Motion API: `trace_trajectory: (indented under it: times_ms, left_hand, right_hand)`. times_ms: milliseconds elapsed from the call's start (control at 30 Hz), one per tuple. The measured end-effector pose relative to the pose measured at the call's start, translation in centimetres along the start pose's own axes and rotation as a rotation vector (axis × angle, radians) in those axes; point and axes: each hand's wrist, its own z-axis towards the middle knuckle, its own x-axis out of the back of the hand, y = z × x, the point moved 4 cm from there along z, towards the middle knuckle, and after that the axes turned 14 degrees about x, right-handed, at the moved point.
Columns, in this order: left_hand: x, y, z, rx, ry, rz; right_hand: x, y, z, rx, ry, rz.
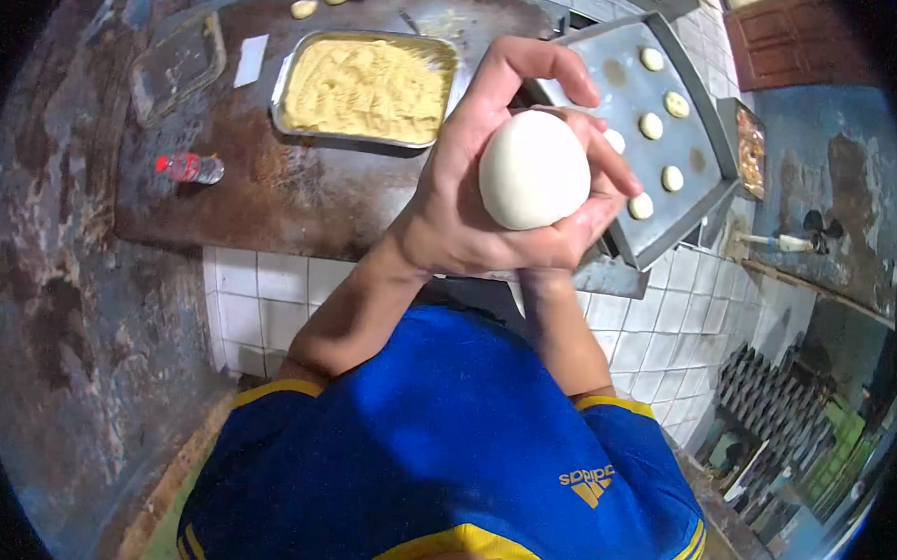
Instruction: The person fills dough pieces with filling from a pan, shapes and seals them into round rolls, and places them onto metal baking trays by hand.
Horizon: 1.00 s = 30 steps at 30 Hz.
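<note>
Dough ball: We have one smooth, round, white dough ball, raised between our two palms, near the camera.
Left hand: Our bare left hand wraps the ball's left side, closed on it.
Right hand: Our bare right hand closes round the right and lower side, partly behind the dough.
Grip: Both hands sit together, cupped about the ball rather than pinching it, probably to spare its round shape.
Yellow mass: One silver, rectangular metal pan holds one heap of soft yellow mass, likely set there for easy reach.
Baking tray: On one grey, rectangular metal tray we count six pale, round dough pieces, spaced apart, perhaps against sticking; our fingers may hide more.
Far edge: Two small, pale dough rounds lie near each other on the brown, worn tabletop.
Table's left: One clear bottle with a red cap, one white rectangular sheet, one dull, shallow rectangular tray.
</note>
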Motion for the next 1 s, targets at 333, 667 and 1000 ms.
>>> trace_trajectory:
  times_ms: [333,667,1000]
  left_hand:
    - [-1.6,-11.8,5.1,0.038,0.093,0.811]
    - [-14.0,-26.6,14.1,0.262,-0.249,0.809]
    - [-12.2,-29.3,17.4,0.400,-0.086,0.960]
  right_hand:
    - [13.1,-6.4,5.3,-0.147,-0.399,-0.520]
    - [29.6,-8.5,8.9,-0.176,-0.194,-0.818]
    - [54.2,-1.4,17.0,-0.249,-0.200,-1.399]
